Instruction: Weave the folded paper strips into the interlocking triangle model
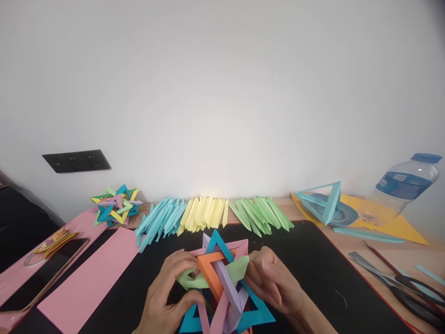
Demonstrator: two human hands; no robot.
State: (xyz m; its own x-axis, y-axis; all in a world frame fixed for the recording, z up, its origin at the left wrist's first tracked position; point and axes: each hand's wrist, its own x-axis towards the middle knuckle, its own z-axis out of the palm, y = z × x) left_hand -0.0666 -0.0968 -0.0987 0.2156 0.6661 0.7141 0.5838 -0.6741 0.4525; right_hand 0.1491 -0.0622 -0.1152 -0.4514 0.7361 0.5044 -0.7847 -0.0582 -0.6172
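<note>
Two grips are meeting at bottom centre: left hand (166, 288) clasping the paper star (227, 288), right hand (274, 279) pinching its green strip (239, 269), probably needing gentleness.

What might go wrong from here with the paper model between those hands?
The light green paper strip runs through the interlocked paper model, so a hard tug from the right hand, at the strip's end, might crease or tear it. The left hand steadies the model's side; squeezing too firmly could buckle thin parts like the orange frame.
</note>
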